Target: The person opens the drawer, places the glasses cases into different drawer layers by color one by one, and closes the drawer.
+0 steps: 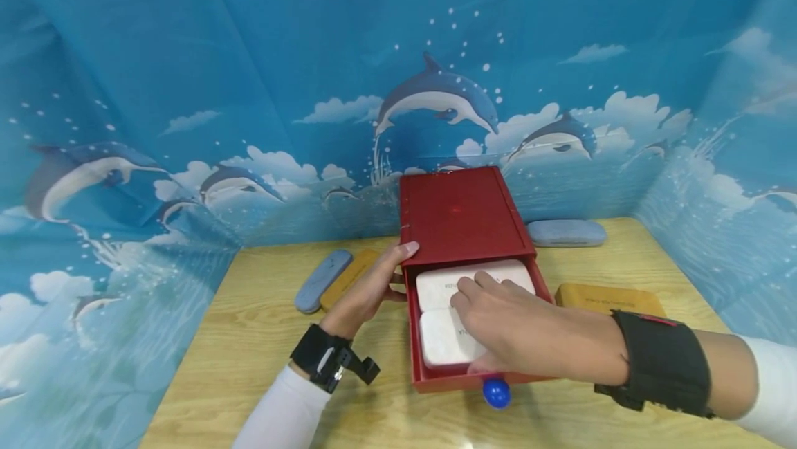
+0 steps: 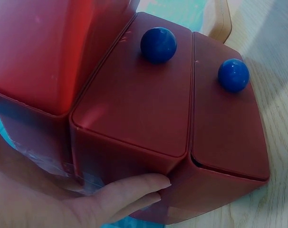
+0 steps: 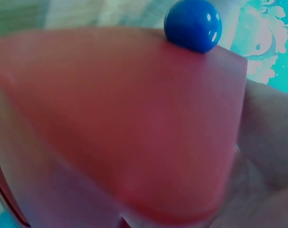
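Note:
A red drawer box point(image 1: 457, 217) stands on the table with its top drawer point(image 1: 436, 385) pulled out by a blue knob side facing me. Inside the drawer lie two white glasses cases, a rear one point(image 1: 432, 290) and a front one point(image 1: 442, 342), side by side. My right hand point(image 1: 519, 324) reaches over the drawer, fingers bent over the front case and thumb low near the drawer's front wall; the hand hides part of both cases. Against the box's left side rests my left hand point(image 1: 369, 290), its fingers extended along the red wall, as the left wrist view also shows.
Left of the box lie a grey-blue case point(image 1: 322, 281) and a yellow case point(image 1: 350, 277). On the right are another yellow case point(image 1: 610, 298), partly behind my right arm, and a grey-blue case point(image 1: 566, 232). A dolphin-printed curtain point(image 1: 299, 41) surrounds the wooden table point(image 1: 249, 338).

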Motion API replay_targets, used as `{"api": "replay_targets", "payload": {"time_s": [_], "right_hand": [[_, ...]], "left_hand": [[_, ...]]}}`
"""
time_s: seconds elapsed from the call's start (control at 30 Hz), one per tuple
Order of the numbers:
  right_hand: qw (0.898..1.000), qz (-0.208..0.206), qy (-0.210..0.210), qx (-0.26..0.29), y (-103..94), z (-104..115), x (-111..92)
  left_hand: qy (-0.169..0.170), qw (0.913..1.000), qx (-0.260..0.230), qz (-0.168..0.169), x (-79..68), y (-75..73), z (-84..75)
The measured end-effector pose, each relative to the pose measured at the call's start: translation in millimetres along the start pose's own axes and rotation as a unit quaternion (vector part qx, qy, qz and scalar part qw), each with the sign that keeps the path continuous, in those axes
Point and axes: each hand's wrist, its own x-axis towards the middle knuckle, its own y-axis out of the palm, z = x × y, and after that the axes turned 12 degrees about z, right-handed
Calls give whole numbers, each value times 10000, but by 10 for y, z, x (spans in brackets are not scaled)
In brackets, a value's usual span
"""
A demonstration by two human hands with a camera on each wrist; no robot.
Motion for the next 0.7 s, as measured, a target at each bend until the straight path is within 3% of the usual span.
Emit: {"api": "replay_targets", "payload": {"time_s": [0.2, 0.4, 0.6, 0.7], "right_hand": [[9994, -196, -30, 279, 31, -12, -40], [9987, 137, 92, 476, -12, -9, -25], [9910, 725, 268, 1088, -101, -3, 3], [9900, 734, 315, 1167, -107, 5, 8]], "left_hand": [[-27, 10000, -10, -15, 15, 15, 5], [-37, 10000, -45, -4, 10, 17, 1], [5, 10000, -56, -42, 0, 20, 0], [41, 10000, -57, -33, 4, 15, 2]]}}
